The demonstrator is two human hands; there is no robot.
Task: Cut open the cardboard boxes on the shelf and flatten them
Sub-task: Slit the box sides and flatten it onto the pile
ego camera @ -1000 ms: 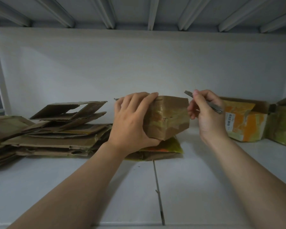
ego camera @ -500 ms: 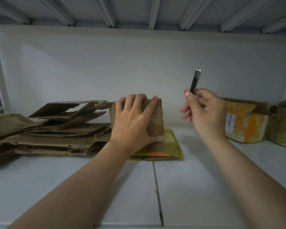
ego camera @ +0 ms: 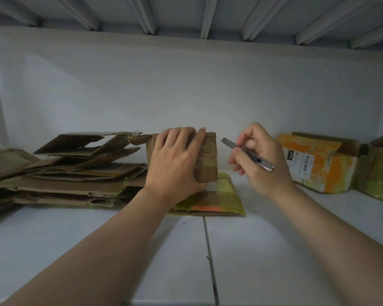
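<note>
Head view, close, facing into shelf (ego camera: 274,250).

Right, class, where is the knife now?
Head view, right of centre: the knife is held in the right hand, tip pointing left at the small box gripped by the left hand.

Your left hand (ego camera: 175,166) covers much of the small box (ego camera: 207,160), your right hand (ego camera: 262,166) the middle of the cutter (ego camera: 230,144). The right edge cuts off the green box (ego camera: 380,173).
</note>
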